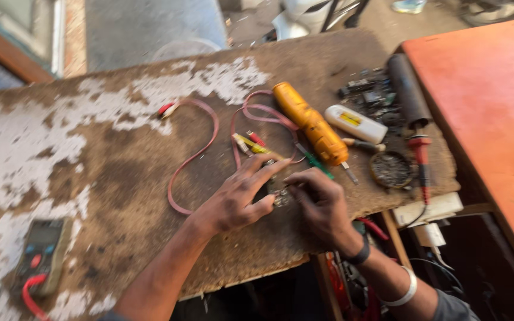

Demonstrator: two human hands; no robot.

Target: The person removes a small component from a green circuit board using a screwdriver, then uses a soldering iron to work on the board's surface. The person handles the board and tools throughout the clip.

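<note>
Both hands are pinching one small dark part (pixel 279 196) between them, low on the bench (pixel 120 172), near its front edge. Left hand (pixel 239 196) is pressing fingers (pixel 269 169) splayed over it from the left; right hand (pixel 319 199) is curling in from the right, fingertips closing on it. Part too blurred to read its axis. Both hands equally near. Just beyond: green-tipped probe (pixel 316 163), yellow driver (pixel 310 123) lying diagonally, pink leads (pixel 194 154). Multimeter (pixel 41 252) well apart, far left.

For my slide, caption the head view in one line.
Left hand and right hand meet over a small part on a worn workbench beside an orange tool.
</note>
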